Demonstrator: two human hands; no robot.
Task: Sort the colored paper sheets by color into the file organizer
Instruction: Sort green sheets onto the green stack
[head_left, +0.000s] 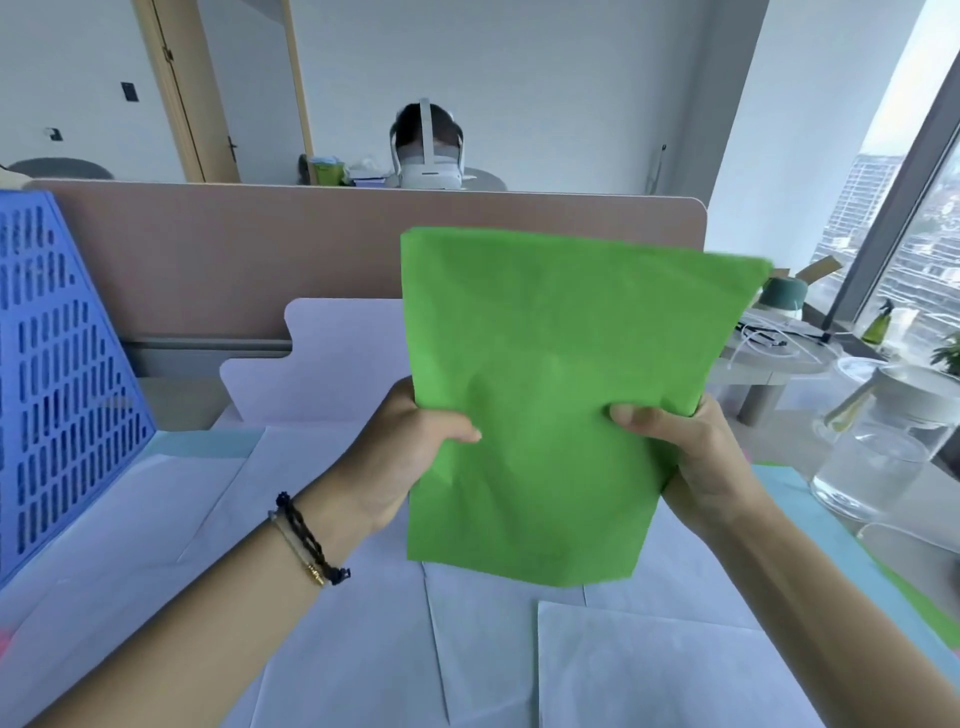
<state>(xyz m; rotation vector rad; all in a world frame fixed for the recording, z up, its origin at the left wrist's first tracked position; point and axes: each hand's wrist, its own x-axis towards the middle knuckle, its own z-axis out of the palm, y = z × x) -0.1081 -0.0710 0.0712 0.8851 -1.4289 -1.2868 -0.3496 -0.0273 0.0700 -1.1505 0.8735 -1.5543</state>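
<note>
I hold a stack of green paper sheets (550, 374) upright above the table, in the middle of the view. My left hand (410, 452) grips its left edge, thumb on the front. My right hand (680, 447) grips the right edge, thumb also on the front. The blue perforated file organizer (57, 364) stands at the far left. Pale lilac-white sheets (363, 597) cover the table below my hands. Light blue sheets (208, 441) show beneath them at the left and right, and a strip of green paper (930, 608) peeks out at the right edge.
A tan desk divider (260, 249) runs across the back, with a person wearing a headset behind it. A glass pitcher (878, 452) stands at the right near the table's edge. A side table with cables and a teal pot lies beyond it, by the window.
</note>
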